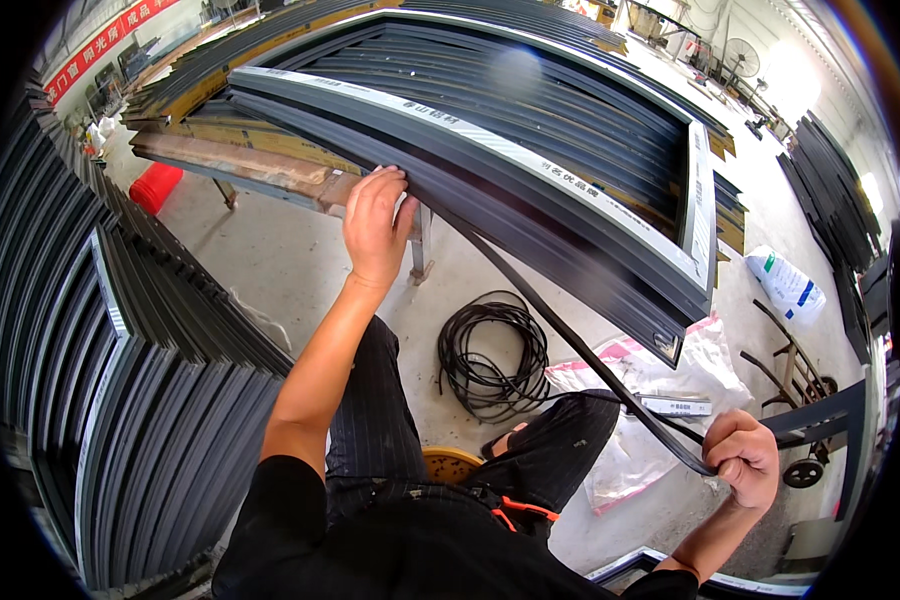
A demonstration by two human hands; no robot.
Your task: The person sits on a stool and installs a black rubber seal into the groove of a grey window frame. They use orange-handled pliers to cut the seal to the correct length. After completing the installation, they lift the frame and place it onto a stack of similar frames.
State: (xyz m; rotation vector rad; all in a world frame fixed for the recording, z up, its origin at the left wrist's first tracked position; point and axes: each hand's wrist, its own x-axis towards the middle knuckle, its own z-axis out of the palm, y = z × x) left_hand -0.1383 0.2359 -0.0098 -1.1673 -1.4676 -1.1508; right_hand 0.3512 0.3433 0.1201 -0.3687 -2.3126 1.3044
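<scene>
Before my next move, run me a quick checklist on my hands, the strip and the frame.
1. Right hand gripping the long, flexible black strip: ok, it is pinched between the fingers.
2. Left hand at the near edge of the dark grey, rectangular metal frame: ok.
3. Strip lying along the frame's whole near edge: not ok, it hangs away from the frame toward the right hand.
4. Loose black coil on the floor free of knots: cannot tell, its loops overlap.
5. Frame firmly supported underneath: cannot tell, much of its underside is hidden.
</scene>
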